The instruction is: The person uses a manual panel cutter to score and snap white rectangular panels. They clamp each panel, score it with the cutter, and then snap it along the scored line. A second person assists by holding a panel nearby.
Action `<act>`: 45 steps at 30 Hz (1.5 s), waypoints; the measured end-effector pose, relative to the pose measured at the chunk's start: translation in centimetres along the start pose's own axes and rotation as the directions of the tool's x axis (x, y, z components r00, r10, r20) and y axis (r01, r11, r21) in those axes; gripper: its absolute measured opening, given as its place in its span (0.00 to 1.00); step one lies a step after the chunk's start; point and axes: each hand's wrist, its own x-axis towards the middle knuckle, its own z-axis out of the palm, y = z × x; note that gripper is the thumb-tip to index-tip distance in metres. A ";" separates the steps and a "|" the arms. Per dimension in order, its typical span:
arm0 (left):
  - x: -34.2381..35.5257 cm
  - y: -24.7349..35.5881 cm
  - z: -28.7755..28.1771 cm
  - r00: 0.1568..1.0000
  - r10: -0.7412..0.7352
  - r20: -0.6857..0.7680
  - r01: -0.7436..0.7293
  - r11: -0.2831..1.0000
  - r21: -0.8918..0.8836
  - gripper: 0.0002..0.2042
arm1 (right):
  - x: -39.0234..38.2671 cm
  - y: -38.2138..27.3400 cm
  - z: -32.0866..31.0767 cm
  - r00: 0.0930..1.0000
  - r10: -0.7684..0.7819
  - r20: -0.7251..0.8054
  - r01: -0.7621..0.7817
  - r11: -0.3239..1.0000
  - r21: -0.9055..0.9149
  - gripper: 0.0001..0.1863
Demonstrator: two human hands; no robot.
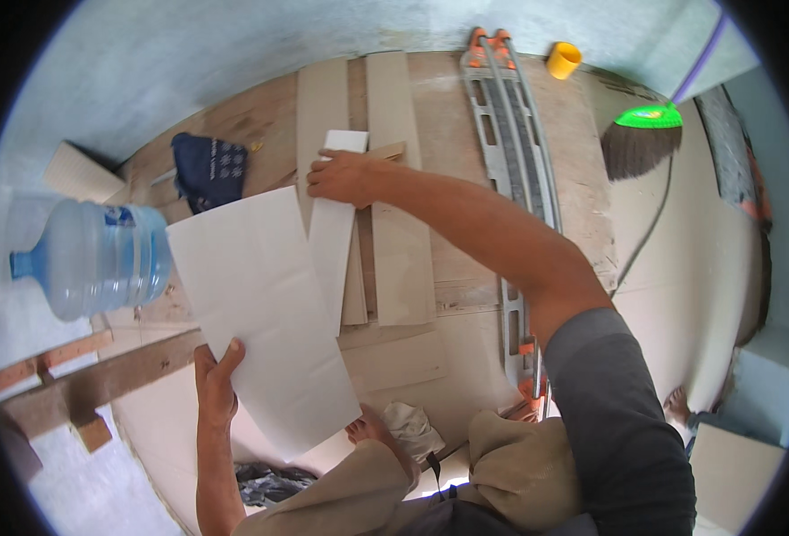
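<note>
My left hand [217, 380] grips the left edge of a large white rectangular tile [269, 313], thumb on top and the other fingers underneath. The tile is tilted, its near corner close to my foot. Farther out, my right hand [345, 177] has its fingers closed over a narrow white tile strip [330, 241], which lies lengthwise beside the large tile and is partly covered by it. Under and beside these, long beige tile strips [399, 241] rest on a worn wooden board [452, 223]. A short thin piece [387, 152] pokes out by my right wrist.
A long manual tile cutter [510, 161] lies right of the strips. A yellow cup [564, 60] and a green-headed broom [649, 125] are beyond. Leftward are a large water bottle [108, 259], a dark blue cloth [211, 170] and a wooden beam [117, 380]. Another person's foot [677, 406] shows at right.
</note>
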 end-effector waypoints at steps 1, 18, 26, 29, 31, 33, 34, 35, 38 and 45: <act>-0.1 0.1 0.1 1.000 -0.006 0.014 0.006 1.000 -0.013 0.20 | -0.3 0.2 -0.9 0.999 -0.025 0.023 0.025 1.000 -0.007 0.38; -3.3 -1.4 1.4 0.994 -0.106 0.036 0.112 0.932 -0.346 0.26 | -18.1 -1.4 -13.6 0.753 0.644 -0.135 -0.644 0.763 0.047 0.37; -1.7 -5.6 8.0 0.986 -0.110 0.127 0.160 0.838 -0.522 0.29 | -23.4 -12.2 -14.8 0.425 0.903 0.071 -0.809 0.343 0.477 0.41; -1.2 -6.2 12.0 0.990 -0.096 0.104 0.137 0.833 -0.536 0.32 | -24.1 -17.2 -15.2 0.380 0.921 0.088 -0.785 0.271 0.557 0.42; -0.7 -6.9 14.1 0.992 -0.090 0.090 0.124 0.834 -0.537 0.35 | -24.3 -19.9 -14.4 0.365 0.928 0.076 -0.768 0.254 0.588 0.42; -0.9 -7.3 16.0 0.990 -0.106 0.093 0.140 0.817 -0.559 0.36 | -24.2 -22.3 -12.8 0.362 0.931 0.047 -0.754 0.263 0.602 0.41; -0.9 -7.4 16.9 0.992 -0.090 0.088 0.124 0.818 -0.562 0.37 | -24.4 -23.2 -12.3 0.355 0.932 0.071 -0.758 0.242 0.605 0.41; -0.9 -7.7 17.8 0.994 -0.074 0.081 0.107 0.818 -0.565 0.37 | -24.6 -24.1 -11.9 0.348 0.932 0.095 -0.762 0.222 0.608 0.41; -1.2 -8.6 19.7 0.996 -0.067 0.054 0.085 0.827 -0.556 0.39 | -24.8 -26.0 -10.1 0.353 0.915 0.195 -0.776 0.170 0.608 0.42; -1.4 -9.5 19.3 0.984 -0.140 0.108 0.175 0.842 -0.510 0.36 | -27.1 -27.4 -7.5 0.381 0.918 0.111 -0.775 0.252 0.580 0.46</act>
